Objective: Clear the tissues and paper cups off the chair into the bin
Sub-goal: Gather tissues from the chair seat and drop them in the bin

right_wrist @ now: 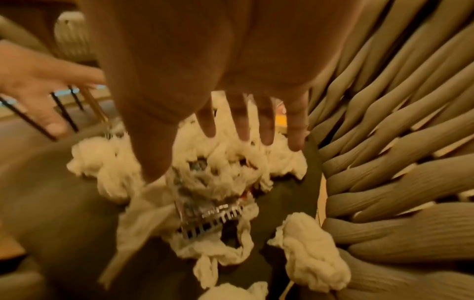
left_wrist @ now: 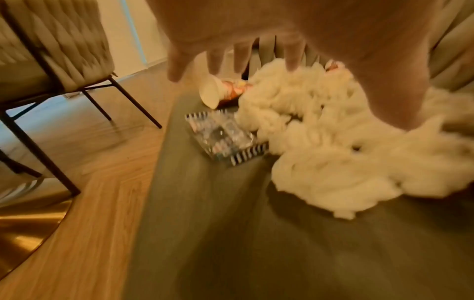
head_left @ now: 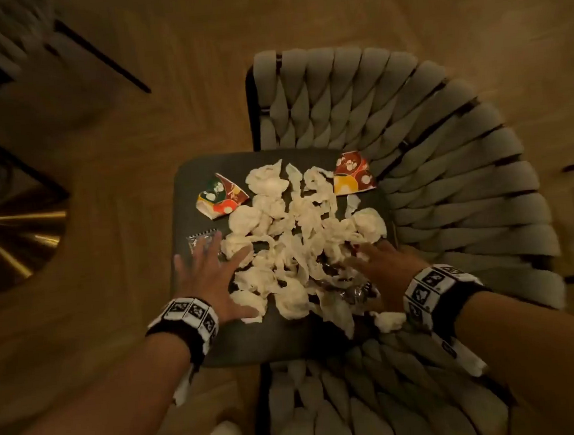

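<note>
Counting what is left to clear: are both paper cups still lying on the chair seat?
Yes, one paper cup lies left of the tissues and another paper cup right, both on the seat.

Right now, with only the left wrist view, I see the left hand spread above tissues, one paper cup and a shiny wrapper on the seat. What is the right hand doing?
Observer: The right hand is open, fingers spread over the right side of the tissues, gripping nothing.
Operator: Is there just the one cup?
Observer: No. A second cup lies at the far right corner of the seat, by the woven backrest. Yours is the left cup.
Operator: Anything hidden in the pile?
Observer: Yes. The right wrist view shows a second wrapper with a striped edge, half buried under tissues below that hand.
</note>
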### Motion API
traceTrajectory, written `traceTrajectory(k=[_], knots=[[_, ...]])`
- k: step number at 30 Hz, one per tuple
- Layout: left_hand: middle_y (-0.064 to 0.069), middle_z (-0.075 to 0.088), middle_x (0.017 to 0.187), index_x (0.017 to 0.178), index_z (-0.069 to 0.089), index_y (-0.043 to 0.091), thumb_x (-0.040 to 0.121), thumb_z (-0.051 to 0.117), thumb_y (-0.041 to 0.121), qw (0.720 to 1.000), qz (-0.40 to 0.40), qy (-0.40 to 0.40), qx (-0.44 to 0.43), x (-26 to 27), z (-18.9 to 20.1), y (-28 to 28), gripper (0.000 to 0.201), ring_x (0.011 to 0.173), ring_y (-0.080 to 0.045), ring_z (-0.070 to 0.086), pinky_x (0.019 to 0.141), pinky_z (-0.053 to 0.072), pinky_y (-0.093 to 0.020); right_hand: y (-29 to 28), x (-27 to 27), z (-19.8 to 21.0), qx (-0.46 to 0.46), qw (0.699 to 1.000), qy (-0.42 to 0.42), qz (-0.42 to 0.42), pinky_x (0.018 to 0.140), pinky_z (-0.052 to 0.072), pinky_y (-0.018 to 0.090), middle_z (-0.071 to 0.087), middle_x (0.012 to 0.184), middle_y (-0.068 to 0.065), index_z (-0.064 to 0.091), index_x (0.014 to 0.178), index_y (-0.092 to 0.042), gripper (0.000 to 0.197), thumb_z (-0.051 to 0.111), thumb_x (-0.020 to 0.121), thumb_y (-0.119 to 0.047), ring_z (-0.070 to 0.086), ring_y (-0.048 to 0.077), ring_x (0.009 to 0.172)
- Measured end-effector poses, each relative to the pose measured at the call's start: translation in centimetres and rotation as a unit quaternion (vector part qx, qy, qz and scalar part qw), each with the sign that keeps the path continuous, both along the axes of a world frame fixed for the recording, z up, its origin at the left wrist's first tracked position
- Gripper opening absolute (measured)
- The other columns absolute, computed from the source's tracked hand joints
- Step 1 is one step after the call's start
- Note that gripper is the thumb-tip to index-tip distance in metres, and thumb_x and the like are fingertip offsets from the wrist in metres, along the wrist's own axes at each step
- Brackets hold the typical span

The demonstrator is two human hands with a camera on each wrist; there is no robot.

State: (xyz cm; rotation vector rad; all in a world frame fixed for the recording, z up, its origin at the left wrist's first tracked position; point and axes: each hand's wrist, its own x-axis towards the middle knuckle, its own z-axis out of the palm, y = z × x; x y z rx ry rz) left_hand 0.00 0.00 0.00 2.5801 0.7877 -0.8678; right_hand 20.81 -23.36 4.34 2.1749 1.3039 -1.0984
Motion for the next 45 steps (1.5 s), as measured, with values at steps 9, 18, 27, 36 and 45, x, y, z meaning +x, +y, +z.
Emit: traceTrajectory(k=[9, 18, 27, 36, 45], knots=[[0.001, -0.041, 0.148, 0.128, -0.017, 0.065, 0.042, 0.059, 0.086, 0.996, -0.049, -0.049, -0.060, 2.0, -6.5, -5.3, 0.116, 0.139, -0.042, -0.019, 0.109, 0.006, -0.072, 1.1, -0.7, -8.4, -0.020, 0.999, -0.007, 0.026, 0.099, 0.012, 0.082, -0.038, 0.150, 0.000, -0.028, 0.131, -0.054, 0.140, 0.080, 0.043, -0.066, -0.025, 0.047, 0.137], [-0.009, -0.005, 0.154, 0.131, 0.024, 0.047, 0.073, 0.055, 0.063, 0.990, -0.129, -0.049, -0.034, 2.9, -7.8, -5.2, 0.067, 0.132, -0.039, 0.013, 0.110, 0.019, -0.060, 3.0, 0.1, -10.4, 0.062, 0.997, 0.039, 0.022, 0.102, 0.043, 0.053, -0.003, 0.154, 0.017, 0.026, 0.134, -0.037, 0.079, 0.075, 0.074, -0.023, 0.016, 0.044, 0.137], [-0.016, 0.040, 0.132, 0.122, 0.028, 0.027, 0.071, 0.070, 0.020, 0.980, -0.054, -0.152, -0.115, 2.8, -7.1, -3.5, 0.066, 0.102, -0.040, 0.053, 0.082, 0.054, -0.049, 3.3, 1.2, -8.8, 0.135, 0.981, 0.083, -0.108, 0.087, 0.046, 0.033, 0.039, 0.131, 0.013, 0.053, 0.122, -0.022, 0.049, 0.071, 0.077, -0.018, 0.054, 0.036, 0.109], [-0.004, -0.012, 0.157, 0.137, 0.009, 0.050, 0.077, 0.059, 0.050, 0.993, -0.098, -0.059, -0.005, 2.2, -7.2, -4.0, 0.078, 0.142, -0.039, -0.004, 0.114, 0.006, -0.060, 1.6, 0.3, -9.6, 0.063, 0.997, -0.027, -0.026, 0.106, 0.028, 0.066, -0.014, 0.154, 0.006, 0.016, 0.137, -0.044, 0.085, 0.071, 0.072, -0.047, -0.004, 0.043, 0.139], [-0.011, 0.027, 0.142, 0.133, 0.033, 0.037, 0.082, 0.061, 0.030, 0.995, -0.057, -0.058, -0.058, 5.5, -7.8, -3.5, 0.059, 0.120, -0.039, 0.029, 0.100, 0.040, -0.050, 3.6, 1.2, -10.4, 0.063, 0.995, 0.058, -0.052, 0.106, 0.037, 0.043, 0.017, 0.148, 0.018, 0.036, 0.135, -0.029, 0.063, 0.069, 0.081, -0.025, 0.030, 0.040, 0.133]])
